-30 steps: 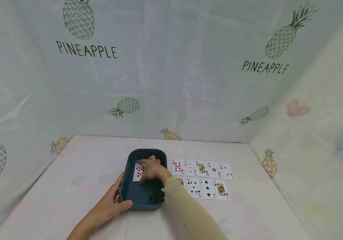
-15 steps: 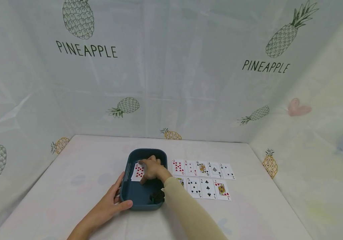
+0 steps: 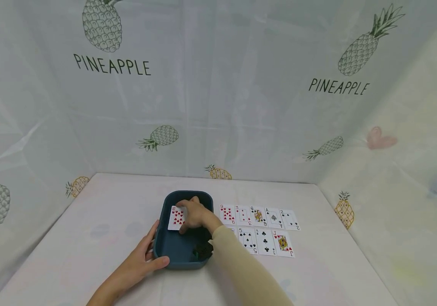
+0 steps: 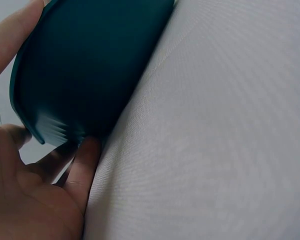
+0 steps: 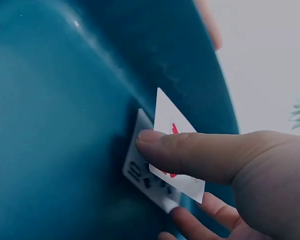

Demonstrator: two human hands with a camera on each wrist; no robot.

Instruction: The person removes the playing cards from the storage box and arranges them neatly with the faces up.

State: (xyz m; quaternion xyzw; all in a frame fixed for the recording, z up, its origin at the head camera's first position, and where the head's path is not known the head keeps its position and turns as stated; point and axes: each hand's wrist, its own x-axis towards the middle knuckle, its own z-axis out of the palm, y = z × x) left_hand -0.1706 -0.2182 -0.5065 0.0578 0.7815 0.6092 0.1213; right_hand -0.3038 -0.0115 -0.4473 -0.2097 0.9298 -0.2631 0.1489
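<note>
A dark blue tray (image 3: 180, 250) stands on the table. My left hand (image 3: 143, 253) holds its near left side, thumb on the rim and fingers against the outer wall (image 4: 65, 132). My right hand (image 3: 195, 214) is inside the tray, at a ten of hearts (image 3: 176, 218) near the left wall. In the right wrist view, my thumb (image 5: 190, 152) pinches a card with red marks (image 5: 165, 112). Close behind it is a card marked 10 (image 5: 140, 170), its pips looking dark in shadow. My thumb covers much of the pinched card's face.
Right of the tray, playing cards lie face up in two rows, with a nine of hearts (image 3: 228, 214) and a jack of hearts (image 3: 282, 243) among them. My right sleeve (image 3: 241, 265) partly covers the near row's left end. A dark object (image 3: 202, 250) shows beside the cuff.
The ten of hearts slid slightly left under my right hand and now sits nearly where it was. My right hand has barely shifted, and my left hand stays on the tray.
</note>
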